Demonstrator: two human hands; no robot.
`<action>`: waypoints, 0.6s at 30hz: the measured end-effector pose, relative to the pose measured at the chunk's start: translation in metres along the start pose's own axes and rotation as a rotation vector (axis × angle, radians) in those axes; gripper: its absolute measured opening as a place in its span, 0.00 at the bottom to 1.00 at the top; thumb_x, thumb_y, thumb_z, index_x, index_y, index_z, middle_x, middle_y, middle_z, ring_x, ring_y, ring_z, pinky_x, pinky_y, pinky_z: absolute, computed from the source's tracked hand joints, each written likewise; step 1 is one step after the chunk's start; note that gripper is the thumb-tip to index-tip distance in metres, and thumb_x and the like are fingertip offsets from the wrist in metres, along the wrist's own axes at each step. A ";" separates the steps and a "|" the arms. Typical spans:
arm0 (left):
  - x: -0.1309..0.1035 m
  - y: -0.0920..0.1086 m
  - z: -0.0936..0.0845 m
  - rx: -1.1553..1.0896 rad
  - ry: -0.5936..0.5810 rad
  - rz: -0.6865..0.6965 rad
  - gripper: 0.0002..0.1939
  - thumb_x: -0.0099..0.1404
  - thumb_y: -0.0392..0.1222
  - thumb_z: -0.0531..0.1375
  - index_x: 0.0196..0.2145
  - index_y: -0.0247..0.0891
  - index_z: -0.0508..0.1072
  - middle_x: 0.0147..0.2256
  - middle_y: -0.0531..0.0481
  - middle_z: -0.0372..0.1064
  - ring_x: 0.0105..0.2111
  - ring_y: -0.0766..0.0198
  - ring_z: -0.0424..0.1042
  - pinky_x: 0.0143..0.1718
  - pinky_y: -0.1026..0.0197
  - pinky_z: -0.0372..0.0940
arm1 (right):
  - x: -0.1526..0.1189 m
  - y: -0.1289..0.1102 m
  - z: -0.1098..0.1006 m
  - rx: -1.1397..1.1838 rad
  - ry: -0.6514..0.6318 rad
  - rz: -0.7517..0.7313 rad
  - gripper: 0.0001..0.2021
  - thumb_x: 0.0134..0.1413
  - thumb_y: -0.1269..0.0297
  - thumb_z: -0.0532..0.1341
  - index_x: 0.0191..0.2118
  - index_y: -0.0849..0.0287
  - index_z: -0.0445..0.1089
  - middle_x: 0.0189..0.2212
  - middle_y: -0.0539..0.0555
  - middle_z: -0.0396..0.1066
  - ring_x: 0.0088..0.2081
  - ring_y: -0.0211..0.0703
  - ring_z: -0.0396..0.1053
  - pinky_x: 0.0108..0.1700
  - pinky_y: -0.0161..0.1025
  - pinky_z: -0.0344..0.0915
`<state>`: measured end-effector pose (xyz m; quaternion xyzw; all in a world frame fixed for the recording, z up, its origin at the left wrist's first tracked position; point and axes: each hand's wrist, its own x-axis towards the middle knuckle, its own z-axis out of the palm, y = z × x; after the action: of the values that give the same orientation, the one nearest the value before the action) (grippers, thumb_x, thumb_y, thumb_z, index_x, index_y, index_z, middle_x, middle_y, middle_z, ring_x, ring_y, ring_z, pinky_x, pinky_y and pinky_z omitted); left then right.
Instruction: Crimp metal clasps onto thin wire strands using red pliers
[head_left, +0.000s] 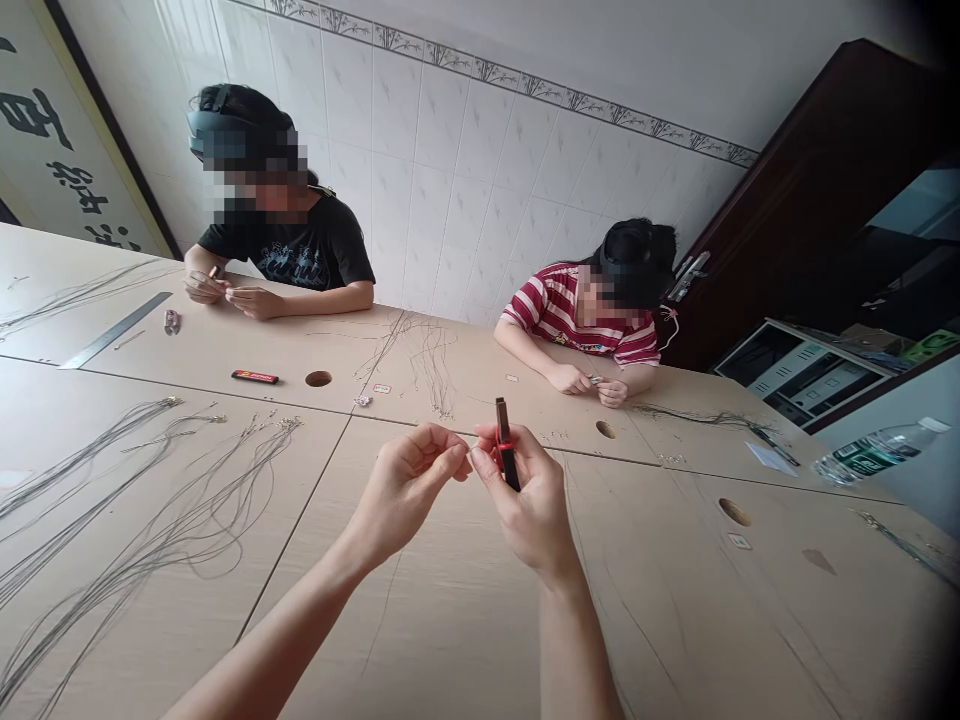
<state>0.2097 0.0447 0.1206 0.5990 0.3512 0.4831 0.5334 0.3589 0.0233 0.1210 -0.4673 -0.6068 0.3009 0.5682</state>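
My right hand (pixel 529 500) is closed around a slim black and red tool (pixel 505 445), held upright. Its exact kind does not show clearly. My left hand (pixel 412 485) has thumb and forefinger pinched together close to the right fingertips. What sits in that pinch is too small to make out. Below the left hand a thin dark cord (pixel 388 598) runs down over the tabletop. Both hands are above the middle of the table (pixel 450 620).
Bundles of thin cords (pixel 217 490) with small metal ends lie at left. Across the table two people (pixel 292 240) (pixel 585 310) handle small things. A steel ruler (pixel 116 330), a red-black stick-shaped item (pixel 255 377), a plastic bottle (pixel 881 450) and cable holes (pixel 319 379) are around.
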 end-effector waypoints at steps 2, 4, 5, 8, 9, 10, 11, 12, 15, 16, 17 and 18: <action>0.000 0.001 0.000 -0.007 0.000 0.001 0.11 0.68 0.46 0.59 0.32 0.35 0.72 0.28 0.53 0.70 0.32 0.68 0.69 0.36 0.65 0.63 | 0.000 0.000 0.000 0.007 -0.003 0.007 0.06 0.60 0.64 0.62 0.43 0.55 0.69 0.34 0.49 0.72 0.35 0.36 0.71 0.42 0.36 0.69; 0.000 0.002 0.000 -0.014 0.004 -0.001 0.12 0.68 0.46 0.59 0.32 0.35 0.72 0.28 0.53 0.71 0.32 0.68 0.69 0.37 0.65 0.63 | 0.000 0.000 0.000 0.013 -0.006 0.010 0.06 0.60 0.63 0.62 0.43 0.54 0.69 0.33 0.48 0.71 0.35 0.36 0.71 0.43 0.36 0.69; 0.000 0.003 0.001 -0.020 0.007 -0.003 0.12 0.68 0.46 0.59 0.31 0.36 0.72 0.28 0.53 0.71 0.32 0.68 0.69 0.37 0.65 0.63 | -0.001 0.001 0.000 0.016 -0.008 0.011 0.06 0.60 0.63 0.62 0.43 0.54 0.69 0.33 0.48 0.71 0.35 0.36 0.71 0.43 0.37 0.69; 0.000 0.003 0.001 -0.032 0.020 -0.008 0.12 0.68 0.46 0.59 0.31 0.36 0.72 0.28 0.53 0.70 0.32 0.68 0.69 0.37 0.65 0.63 | -0.001 0.001 0.000 0.019 -0.010 0.006 0.07 0.60 0.63 0.62 0.44 0.54 0.69 0.33 0.48 0.71 0.35 0.37 0.70 0.44 0.37 0.68; 0.000 0.003 0.001 -0.035 0.024 -0.009 0.12 0.68 0.46 0.59 0.31 0.36 0.72 0.28 0.53 0.70 0.32 0.68 0.69 0.37 0.64 0.63 | -0.001 0.001 0.000 0.020 -0.012 0.005 0.07 0.60 0.63 0.62 0.44 0.54 0.69 0.33 0.48 0.71 0.35 0.37 0.70 0.44 0.37 0.68; 0.000 0.003 0.001 -0.038 0.029 -0.010 0.11 0.68 0.46 0.59 0.31 0.36 0.72 0.28 0.53 0.70 0.32 0.68 0.69 0.37 0.64 0.64 | 0.000 0.001 0.000 0.019 -0.013 0.006 0.07 0.60 0.63 0.62 0.44 0.54 0.69 0.33 0.48 0.71 0.35 0.37 0.70 0.44 0.37 0.68; 0.000 0.002 0.001 -0.041 0.032 -0.012 0.11 0.68 0.45 0.59 0.31 0.36 0.72 0.29 0.53 0.70 0.32 0.68 0.69 0.37 0.64 0.64 | 0.000 0.001 0.000 0.019 -0.014 0.007 0.07 0.60 0.63 0.62 0.44 0.54 0.69 0.34 0.48 0.71 0.35 0.37 0.70 0.43 0.37 0.68; 0.000 0.002 0.001 -0.043 0.033 -0.014 0.11 0.68 0.45 0.59 0.31 0.36 0.71 0.29 0.53 0.70 0.32 0.68 0.69 0.37 0.64 0.64 | 0.000 0.001 0.000 0.019 -0.014 0.007 0.07 0.60 0.63 0.62 0.44 0.54 0.69 0.34 0.48 0.71 0.35 0.37 0.70 0.44 0.37 0.68; 0.000 0.002 0.002 -0.051 0.030 -0.018 0.11 0.68 0.45 0.59 0.31 0.36 0.71 0.28 0.53 0.70 0.32 0.68 0.69 0.37 0.64 0.63 | 0.000 0.000 0.000 0.017 -0.011 0.001 0.06 0.60 0.64 0.62 0.44 0.54 0.69 0.33 0.48 0.71 0.36 0.37 0.70 0.44 0.36 0.68; 0.000 0.002 0.002 -0.051 0.026 -0.020 0.11 0.68 0.45 0.59 0.31 0.36 0.71 0.28 0.53 0.70 0.32 0.68 0.69 0.37 0.64 0.63 | 0.000 0.000 0.000 0.016 -0.010 0.000 0.06 0.60 0.64 0.61 0.43 0.54 0.69 0.33 0.48 0.71 0.35 0.37 0.70 0.43 0.36 0.68; 0.000 0.002 0.002 -0.051 0.025 -0.021 0.11 0.68 0.45 0.59 0.31 0.36 0.71 0.28 0.53 0.70 0.32 0.68 0.69 0.37 0.64 0.63 | 0.000 -0.001 0.000 0.014 -0.011 -0.001 0.06 0.60 0.64 0.61 0.43 0.54 0.69 0.33 0.48 0.71 0.35 0.37 0.70 0.43 0.36 0.68; 0.000 0.002 0.002 -0.050 0.027 -0.024 0.12 0.68 0.46 0.59 0.31 0.36 0.71 0.28 0.53 0.70 0.32 0.68 0.69 0.37 0.64 0.63 | 0.000 -0.001 0.000 0.011 -0.011 -0.001 0.06 0.61 0.64 0.61 0.43 0.54 0.69 0.33 0.48 0.71 0.35 0.36 0.70 0.42 0.35 0.68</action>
<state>0.2120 0.0438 0.1232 0.5749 0.3532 0.4931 0.5492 0.3585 0.0228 0.1217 -0.4621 -0.6085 0.3066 0.5677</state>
